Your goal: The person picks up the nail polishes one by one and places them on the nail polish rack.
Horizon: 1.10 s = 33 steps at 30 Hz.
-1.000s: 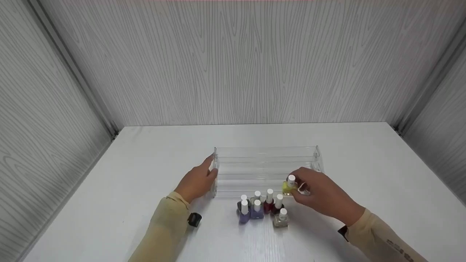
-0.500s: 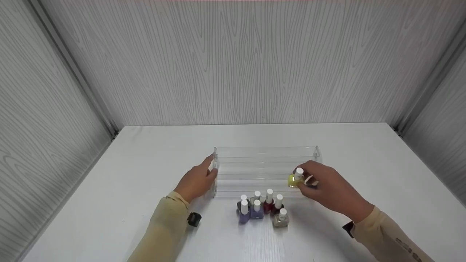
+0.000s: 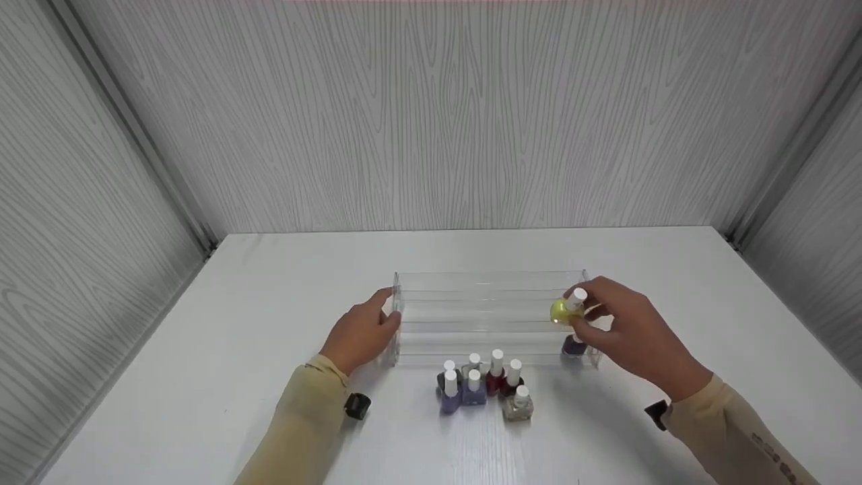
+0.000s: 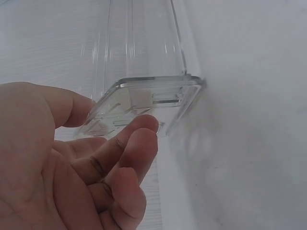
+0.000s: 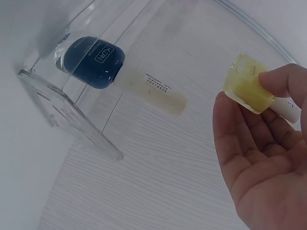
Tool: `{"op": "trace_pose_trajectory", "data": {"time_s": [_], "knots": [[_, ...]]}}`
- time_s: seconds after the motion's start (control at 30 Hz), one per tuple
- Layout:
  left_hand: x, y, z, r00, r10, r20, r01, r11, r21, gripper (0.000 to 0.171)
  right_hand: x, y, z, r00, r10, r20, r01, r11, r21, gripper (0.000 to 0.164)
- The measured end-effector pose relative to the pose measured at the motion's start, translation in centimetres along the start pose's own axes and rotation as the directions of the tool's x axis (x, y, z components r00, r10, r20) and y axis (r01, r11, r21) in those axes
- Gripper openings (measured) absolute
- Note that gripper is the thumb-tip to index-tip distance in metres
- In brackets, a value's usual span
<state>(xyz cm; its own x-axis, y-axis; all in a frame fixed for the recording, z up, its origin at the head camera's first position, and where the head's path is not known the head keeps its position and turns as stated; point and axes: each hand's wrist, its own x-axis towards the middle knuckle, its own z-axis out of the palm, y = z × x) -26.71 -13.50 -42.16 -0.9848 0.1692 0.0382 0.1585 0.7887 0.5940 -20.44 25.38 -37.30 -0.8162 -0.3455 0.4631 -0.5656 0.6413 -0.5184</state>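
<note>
Pinched in my right hand (image 3: 630,327) is a yellow nail polish bottle (image 3: 564,311) with a white cap, tilted above the right part of a clear tiered rack (image 3: 485,312). In the right wrist view, thumb and fingers press on the yellow glass (image 5: 247,86). A dark blue nail polish bottle (image 5: 93,62) lies leaning in the rack by its right end panel. My left hand (image 3: 360,333) holds the rack's left end, thumb at the front edge and fingers curled by the outer face of the end panel (image 4: 144,100).
Several white-capped nail polish bottles stand bunched in front of the rack: purple (image 3: 474,393), red (image 3: 495,382), dark (image 3: 513,389) and a clear glittery one (image 3: 518,406). The white tabletop (image 3: 283,276) meets grey wood-grain panels (image 3: 431,135) at the back and sides.
My right hand has moved right and up with the yellow bottle, away from the rack's front. The dark blue bottle at the rack's right end has come into sight. My left hand stays at the left end.
</note>
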Motion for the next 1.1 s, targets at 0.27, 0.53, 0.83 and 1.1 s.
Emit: {"op": "trace_pose_trajectory", "data": {"time_s": [0.27,0.53,0.83,1.1], "knots": [[0.2,0.1,0.1,1.000,0.000,-0.018,0.000,1.000,-0.002,0.053,-0.1,0.8,-0.2,0.999,-0.005,-0.048,0.003,0.999,-0.053,0.032],[0.1,0.0,0.1,1.000,-0.007,-0.001,0.007,0.989,-0.150,0.052,0.0,1.9,-0.4,0.994,-0.035,-0.102,0.020,0.989,-0.145,0.033],[0.1,0.3,0.1,1.000,-0.009,0.019,0.013,0.959,-0.283,0.053,0.1,2.4,-0.6,0.992,-0.049,-0.120,0.028,0.985,-0.169,0.032],[0.1,0.2,0.1,1.000,-0.009,0.018,0.013,0.967,-0.256,0.054,0.2,2.7,-0.9,0.994,-0.004,-0.109,-0.015,0.986,-0.168,0.030]]}}
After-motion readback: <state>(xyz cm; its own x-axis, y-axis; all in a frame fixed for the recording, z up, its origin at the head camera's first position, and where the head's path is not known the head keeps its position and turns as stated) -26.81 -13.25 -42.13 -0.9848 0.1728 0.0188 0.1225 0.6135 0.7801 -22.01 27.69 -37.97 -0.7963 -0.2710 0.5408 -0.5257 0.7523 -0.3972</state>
